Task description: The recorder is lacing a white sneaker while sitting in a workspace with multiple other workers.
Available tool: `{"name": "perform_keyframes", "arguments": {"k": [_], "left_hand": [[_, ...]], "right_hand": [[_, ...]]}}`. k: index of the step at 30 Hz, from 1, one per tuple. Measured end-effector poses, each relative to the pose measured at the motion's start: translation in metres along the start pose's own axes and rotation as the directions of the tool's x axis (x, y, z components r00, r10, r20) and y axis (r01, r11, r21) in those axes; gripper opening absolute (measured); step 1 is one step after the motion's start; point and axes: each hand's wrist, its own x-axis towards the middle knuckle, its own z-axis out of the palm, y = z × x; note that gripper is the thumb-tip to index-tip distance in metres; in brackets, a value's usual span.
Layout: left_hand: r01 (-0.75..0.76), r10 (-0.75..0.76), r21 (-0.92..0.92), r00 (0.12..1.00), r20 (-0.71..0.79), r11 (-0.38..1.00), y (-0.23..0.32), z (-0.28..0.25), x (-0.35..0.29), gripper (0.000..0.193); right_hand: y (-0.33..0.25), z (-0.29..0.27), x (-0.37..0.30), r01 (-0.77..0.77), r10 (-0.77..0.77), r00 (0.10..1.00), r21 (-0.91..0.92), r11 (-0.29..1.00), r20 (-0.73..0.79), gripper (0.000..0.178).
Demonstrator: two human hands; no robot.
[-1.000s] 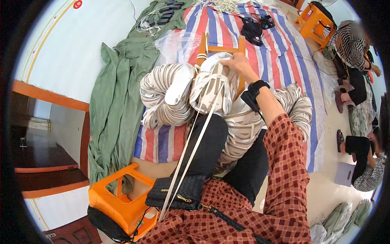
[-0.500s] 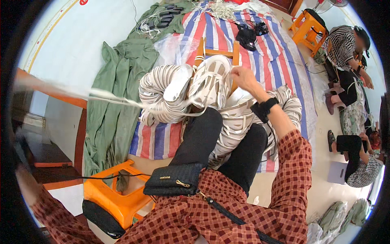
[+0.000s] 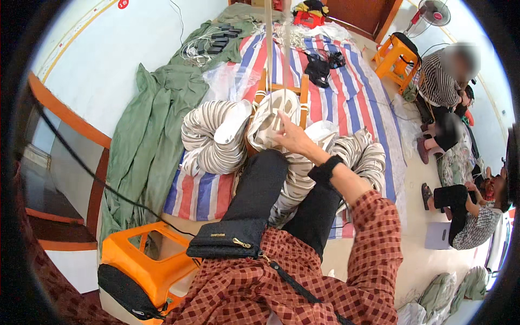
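Note:
A white-and-beige shoe upper (image 3: pixel 292 103) rests on a wooden frame (image 3: pixel 304 100) beyond my knees. My right hand (image 3: pixel 297 138) is on it, the index finger stretched forward and the other fingers bent against its near part. Two pale laces (image 3: pixel 269 59) run taut from the upper straight up past the top edge of the picture. My left sleeve (image 3: pixel 40 265) shows at the lower left; the left hand itself is out of sight. Beside the frame curls a stack of nested uppers (image 3: pixel 203 135), and another stack (image 3: pixel 298 181) lies between my legs.
A striped sheet (image 3: pixel 211 197) covers the floor, with green cloth (image 3: pixel 143 146) along its left. An orange stool (image 3: pixel 127 246) stands near my left side. A black purse (image 3: pixel 225 238) lies on my lap. At the right sit two people (image 3: pixel 441 84), near another orange stool (image 3: pixel 398 62).
The laces, stretched to the left before, now run upward. My right hand has come from the upper's right side onto its middle. My left hand has left the picture.

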Motion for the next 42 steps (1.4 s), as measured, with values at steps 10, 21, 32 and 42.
{"name": "perform_keyframes", "arguments": {"k": [10, 21, 32, 42], "left_hand": [[-0.453, 0.428, 0.313, 0.891, 0.150, 0.835, 0.103, 0.008, 0.105, 0.032], [-0.441, 0.484, 0.213, 0.841, -0.241, 0.872, 0.080, -0.017, 0.050, 0.036], [0.286, -0.443, 0.674, 0.894, 0.067, 0.681, -0.154, 0.090, -0.064, 0.037], [0.109, 0.195, -0.239, 0.316, 0.928, 0.965, -0.163, 0.349, -0.160, 0.028]], "right_hand": [[-0.013, 0.029, -0.005, 0.189, -0.130, 0.947, 0.180, 0.965, -0.294, 0.030], [0.011, -0.017, -0.062, -0.063, -0.050, 0.991, 0.761, 0.646, 0.124, 0.027], [0.203, -0.125, -0.299, 0.184, 0.684, 0.721, 0.982, -0.033, -0.112, 0.023], [0.159, -0.080, -0.293, -0.157, 0.702, 0.704, 0.988, 0.007, 0.107, 0.027]]}}
